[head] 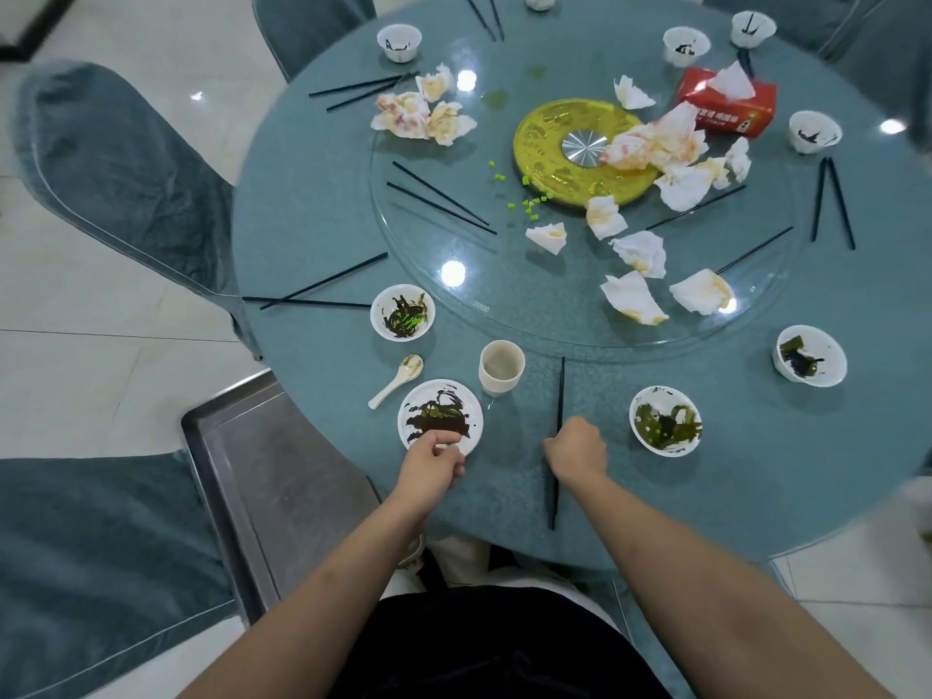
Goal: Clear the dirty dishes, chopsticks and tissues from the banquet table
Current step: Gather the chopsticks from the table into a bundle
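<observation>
Two hands work at once: left hand [438, 459] pinches the near rim of the small plate [440, 417], fingers curled on the edge; right hand [576, 452] curls over the chopsticks [559, 396], which run fwd and back from under it. Whether it has both sticks, can't tell. Best approach, imo: lift plate level so sauce stays put, gather sticks together w/ one pinch. Steel tray [237, 446] sits just left of the left hand; cup [501, 368] btwn hands, further in.
</observation>
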{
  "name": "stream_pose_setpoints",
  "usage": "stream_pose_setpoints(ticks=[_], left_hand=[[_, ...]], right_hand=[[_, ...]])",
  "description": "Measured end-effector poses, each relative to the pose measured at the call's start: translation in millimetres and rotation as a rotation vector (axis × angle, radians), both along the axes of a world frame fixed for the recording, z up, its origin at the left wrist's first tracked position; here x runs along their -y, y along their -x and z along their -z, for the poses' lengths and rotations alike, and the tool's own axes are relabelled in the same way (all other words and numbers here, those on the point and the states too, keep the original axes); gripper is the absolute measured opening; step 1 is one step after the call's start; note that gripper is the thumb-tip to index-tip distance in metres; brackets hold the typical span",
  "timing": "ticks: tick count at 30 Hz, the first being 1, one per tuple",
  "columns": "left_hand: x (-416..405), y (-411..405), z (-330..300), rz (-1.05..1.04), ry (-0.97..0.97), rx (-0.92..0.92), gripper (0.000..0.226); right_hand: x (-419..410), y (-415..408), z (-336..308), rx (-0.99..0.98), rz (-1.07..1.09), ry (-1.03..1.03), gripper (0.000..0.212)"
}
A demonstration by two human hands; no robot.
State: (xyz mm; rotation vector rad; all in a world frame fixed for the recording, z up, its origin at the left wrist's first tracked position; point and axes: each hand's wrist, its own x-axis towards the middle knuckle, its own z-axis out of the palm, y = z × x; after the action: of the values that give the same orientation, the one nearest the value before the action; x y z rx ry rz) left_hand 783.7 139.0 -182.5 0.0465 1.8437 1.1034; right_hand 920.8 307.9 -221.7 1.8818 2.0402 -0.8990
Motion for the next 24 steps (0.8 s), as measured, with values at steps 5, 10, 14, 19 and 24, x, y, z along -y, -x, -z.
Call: stream_pose_setpoints(ticks=[5,10,14,19,24], left_hand=[[5,0,-1,-0.008,-0.014,0.024,0.022],[8,0,-5,-0.049,-0.047,0.077,0.021],[10,-1,-7,-0.098,-0.057,0.100,0.024],[10,-4,-21,-0.131,-0.106,0.110,0.023],[18,-1,-41,-0.082,-0.181,0.132,0.018]], right_hand=[[-2,-5,-2,-0.036,0.058,0.039,0.024],[1,-10,-5,-0.203,0.230,0.085,0.026],[14,-5,-25,-0.554,0.474,0.213,0.002],[38,17,-72,-0.851,0.509,0.245,0.013],[53,43,-105,-1.012,0.462,0.325,0.008]])
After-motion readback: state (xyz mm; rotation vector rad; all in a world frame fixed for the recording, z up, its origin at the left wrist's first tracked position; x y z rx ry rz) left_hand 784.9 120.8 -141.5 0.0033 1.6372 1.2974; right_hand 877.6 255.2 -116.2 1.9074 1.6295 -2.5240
